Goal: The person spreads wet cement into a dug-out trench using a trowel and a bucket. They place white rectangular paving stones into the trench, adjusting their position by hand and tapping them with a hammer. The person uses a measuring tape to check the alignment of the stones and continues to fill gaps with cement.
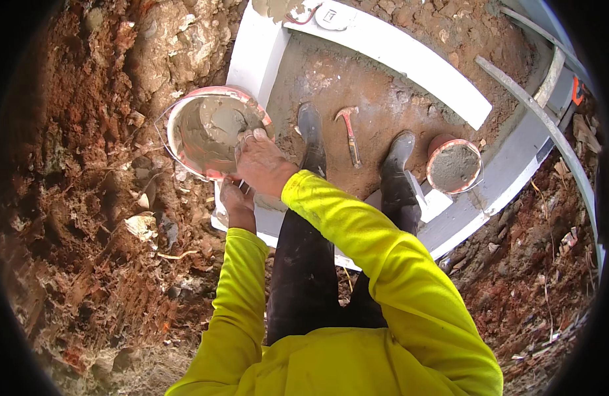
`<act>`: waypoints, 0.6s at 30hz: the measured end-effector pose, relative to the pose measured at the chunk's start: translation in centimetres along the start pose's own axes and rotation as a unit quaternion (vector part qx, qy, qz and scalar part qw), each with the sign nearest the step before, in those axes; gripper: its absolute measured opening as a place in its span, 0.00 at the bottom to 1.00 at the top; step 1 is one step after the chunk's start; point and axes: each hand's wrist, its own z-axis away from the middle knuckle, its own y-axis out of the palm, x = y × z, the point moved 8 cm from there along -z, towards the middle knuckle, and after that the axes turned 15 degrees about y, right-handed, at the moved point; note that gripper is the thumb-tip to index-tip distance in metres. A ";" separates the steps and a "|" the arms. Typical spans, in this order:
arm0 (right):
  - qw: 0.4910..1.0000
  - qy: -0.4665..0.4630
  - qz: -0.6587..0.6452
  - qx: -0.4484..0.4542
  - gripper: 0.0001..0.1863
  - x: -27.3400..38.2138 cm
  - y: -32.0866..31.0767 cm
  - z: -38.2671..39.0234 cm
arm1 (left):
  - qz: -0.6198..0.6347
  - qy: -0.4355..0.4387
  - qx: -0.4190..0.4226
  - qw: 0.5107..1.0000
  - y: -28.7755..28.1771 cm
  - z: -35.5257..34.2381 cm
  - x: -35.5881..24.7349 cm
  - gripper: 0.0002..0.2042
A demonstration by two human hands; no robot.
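A red bucket (186,109) smeared with grey mortar is tilted toward me, resting on the white block wall (255,59). My left hand (235,198) grips the bucket's lower rim from underneath. My right hand (261,162) reaches over the rim, its fingers at the wet mortar inside; whether it holds a tool is hidden. Both arms wear bright yellow sleeves. My dark rubber boots (311,135) stand on the dirt floor inside the wall.
A hammer (349,132) lies on the dirt between my boots. A second red bucket (453,165) of mortar sits at the right by the wall. Red rocky soil (73,171) rises at the left. Metal strips (542,112) run along the right.
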 end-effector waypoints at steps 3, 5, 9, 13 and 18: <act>0.999 0.010 0.039 0.027 0.28 0.2 0.2 -2.9 | 0.012 0.009 0.029 0.999 -0.3 0.2 0.2 0.11; 0.995 0.067 0.056 0.041 0.28 -0.3 -0.3 -3.5 | 0.021 0.014 0.041 0.999 -0.2 0.4 0.3 0.10; 0.988 0.136 0.071 0.009 0.23 -0.2 -4.6 0.6 | 0.047 0.026 0.036 0.998 -0.8 0.7 -0.5 0.10; 0.981 0.185 -0.059 -0.008 0.29 -4.6 -5.9 9.3 | 0.052 0.050 0.046 0.996 -0.2 1.1 -1.4 0.12; 0.906 0.301 -0.293 -0.057 0.28 -9.1 -7.4 20.0 | 0.051 0.042 0.077 0.995 -0.3 1.0 0.4 0.16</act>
